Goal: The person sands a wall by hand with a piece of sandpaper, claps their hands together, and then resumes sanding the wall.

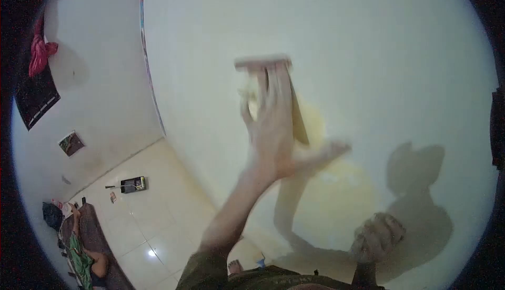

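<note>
My left hand point(273, 127) reaches up against the pale wall point(379, 53), back toward me, fingers stretched upward and thumb out to the right. Under its fingertips it presses a flat brownish piece point(261, 63) to the wall; motion blur hides its exact kind, and the hand covers part of it. Around this hand the wall has a yellowish patch point(315, 119), with another yellow area point(350, 190) lower down. My right hand point(377, 236) is a closed fist at the lower right, in front of the wall; whatever it holds, if anything, is hidden.
A black paint tray point(133, 184) with a roller lies on the tiled floor point(139, 227). At the lower left a person point(97, 263) is partly visible on a brown mat point(108, 242). Pink cloth point(41, 56) hangs above a dark window point(37, 98). Shadows fall on the wall.
</note>
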A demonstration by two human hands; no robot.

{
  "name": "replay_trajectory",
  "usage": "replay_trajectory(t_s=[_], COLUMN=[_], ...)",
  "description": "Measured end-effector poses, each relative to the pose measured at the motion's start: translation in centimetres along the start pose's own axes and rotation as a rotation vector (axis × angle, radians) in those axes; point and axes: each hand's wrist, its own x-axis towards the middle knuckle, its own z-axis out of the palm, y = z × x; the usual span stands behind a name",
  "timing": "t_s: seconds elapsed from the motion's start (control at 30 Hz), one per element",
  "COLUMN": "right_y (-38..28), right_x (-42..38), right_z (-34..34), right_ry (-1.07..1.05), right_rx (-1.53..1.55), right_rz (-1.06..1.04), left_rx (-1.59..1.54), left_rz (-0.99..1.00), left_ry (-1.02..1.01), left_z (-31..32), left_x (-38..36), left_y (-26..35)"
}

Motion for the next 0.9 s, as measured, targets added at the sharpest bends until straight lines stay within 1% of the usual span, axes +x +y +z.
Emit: replay_trajectory(t_s=[0.07, 0.17, 0.2, 0.3, 0.4, 0.43, 0.5, 0.53, 0.6, 0.67, 0.73, 0.77, 0.8, 0.9], right_y=[0.2, 0.6, 1.0, 0.9, -0.1, -0.4, -0.1, -0.1, -0.3, -0.5, -0.2, -0.2, -0.1, -0.1], right_x=[0.2, -0.6, -1.1, -1.6, 0.1, 0.3, 1.5, 1.8, 1.7, 1.4, 0.7, 0.5, 0.3, 0.1], right_z=[0.3, 0.3, 0.3, -0.2, -0.7, -0.3, -1.6, -2.0, -2.2, -1.9, -2.5, -2.4, -2.6, -3.4], right_ry=[0.047, 0.048, 0.034, 0.009, -0.045, -0.026, -0.032, -0.03, -0.02, -0.032, -0.03, -0.023, -0.023, -0.024], right_rx=[0.0, -0.005, -0.008, -0.019, -0.023, -0.028, -0.033, -0.033, -0.023, -0.03, -0.032, -0.028, -0.025, -0.018], right_rz=[-0.022, -0.046, -0.054, -0.049, 0.034, 0.038, 0.012, 0.003, -0.001, 0.023, 0.03, 0.026, 0.018, -0.008], left_rx=[0.024, -0.005, -0.094, 0.001, -0.095, -0.086, -0.101, -0.106, -0.264, -0.163, -0.169, -0.167, 0.01, -0.214], left_rz=[-0.083, -0.023, 0.062, 0.02, -0.031, 0.005, 0.032, -0.033, -0.029, -0.009, -0.02, -0.022, -0.045, 0.057], left_ry=[-0.162, -0.075, 0.065, 0.075, -0.139, -0.106, -0.04, -0.055, 0.016, 0.067, 0.014, -0.021, -0.077, 0.106], left_z=[0.5, -0.5, -0.9, -1.7, 0.2, 0.1, -1.3, -2.6, -2.8, -1.9, -1.3, -1.8, -2.3, -3.6], left_x=[-4.1, -2.0, 0.1, 1.8, -4.7, -4.3, -2.8, -0.8, 2.0, 0.1, -4.5, -5.1, -4.5, -0.1], left_y=[2.8, 1.5, -0.2, 0.6, 3.0, 2.6, 2.4, 1.7, -0.1, 0.5, 4.3, 4.7, 4.5, 1.4])
